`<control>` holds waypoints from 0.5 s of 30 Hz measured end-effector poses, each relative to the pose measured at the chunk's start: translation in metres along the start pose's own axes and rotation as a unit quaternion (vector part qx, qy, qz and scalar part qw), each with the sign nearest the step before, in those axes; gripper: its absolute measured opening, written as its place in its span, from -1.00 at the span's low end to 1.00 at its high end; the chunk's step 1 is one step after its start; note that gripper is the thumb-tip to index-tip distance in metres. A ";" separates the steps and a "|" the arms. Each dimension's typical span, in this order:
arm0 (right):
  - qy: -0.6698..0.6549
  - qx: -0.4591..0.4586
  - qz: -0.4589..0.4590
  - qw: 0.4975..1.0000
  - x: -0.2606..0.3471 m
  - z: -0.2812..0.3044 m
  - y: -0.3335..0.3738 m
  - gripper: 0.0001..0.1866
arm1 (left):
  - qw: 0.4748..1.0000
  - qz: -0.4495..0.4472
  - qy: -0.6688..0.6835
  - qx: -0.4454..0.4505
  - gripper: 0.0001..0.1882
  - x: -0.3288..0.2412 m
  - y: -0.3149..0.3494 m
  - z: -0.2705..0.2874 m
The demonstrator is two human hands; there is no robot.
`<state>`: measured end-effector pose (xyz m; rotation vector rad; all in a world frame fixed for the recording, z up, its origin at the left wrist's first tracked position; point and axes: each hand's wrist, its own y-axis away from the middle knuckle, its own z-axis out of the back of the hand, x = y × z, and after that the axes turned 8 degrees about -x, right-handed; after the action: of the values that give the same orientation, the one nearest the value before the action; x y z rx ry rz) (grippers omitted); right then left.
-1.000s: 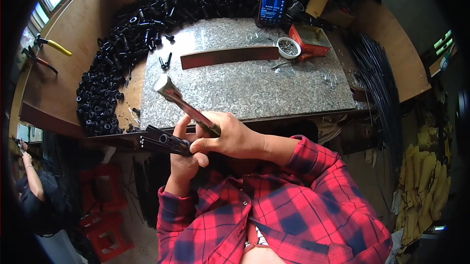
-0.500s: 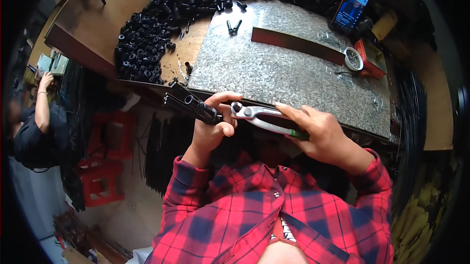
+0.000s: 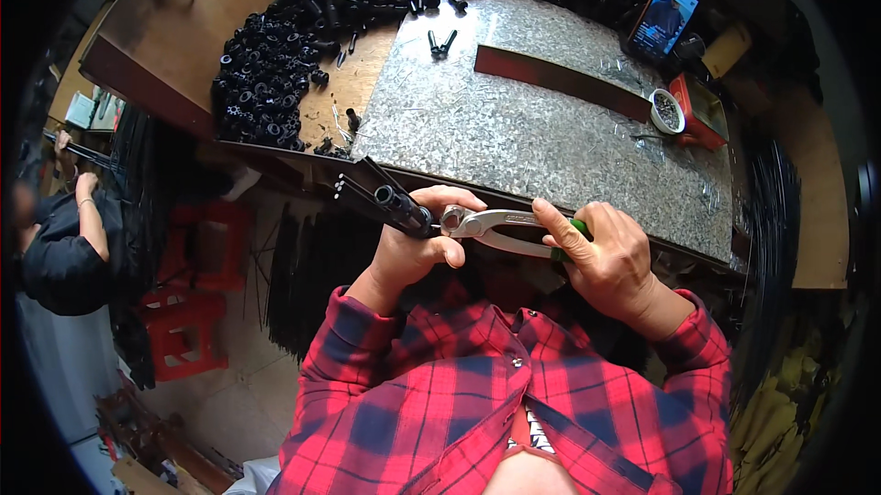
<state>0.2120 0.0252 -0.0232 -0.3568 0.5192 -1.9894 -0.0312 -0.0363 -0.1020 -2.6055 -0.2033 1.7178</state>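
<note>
My left hand (image 3: 413, 240) is closed around a black tubular fitting (image 3: 402, 209) and a bundle of thin black rods (image 3: 361, 194) with pale tips, which point up and to the left. Green-handled end-cutting pincers (image 3: 496, 222) are in my right hand (image 3: 607, 261), its fingers wrapped over the handles. Their jaws touch or nearly touch the fitting's lower end, between my left thumb and forefinger. Exactly what the jaws meet there is too small to make out.
Before me is a speckled stone slab (image 3: 514, 137) bearing a flat dark bar (image 3: 560, 82). A small bowl of metal bits (image 3: 666, 111), a red box (image 3: 697, 110) and a phone (image 3: 663, 18) stand right. Black fittings (image 3: 266, 82) heap up left. Another person (image 3: 78, 238) works far left.
My left hand with the fitting and rods has moved slightly right and down. The pincers have shifted right, and my right fingers have curled more around the handles. The other person's hands have moved.
</note>
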 end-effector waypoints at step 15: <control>0.120 -0.046 0.054 0.990 -0.006 0.000 -0.001 -0.41 | 0.998 0.012 -0.039 -0.036 -0.13 -0.015 -0.004 -0.021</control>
<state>0.2141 0.0312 -0.0229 -0.1419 0.7681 -1.9183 -0.0182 -0.0328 -0.0795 -2.6021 -0.2411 1.8574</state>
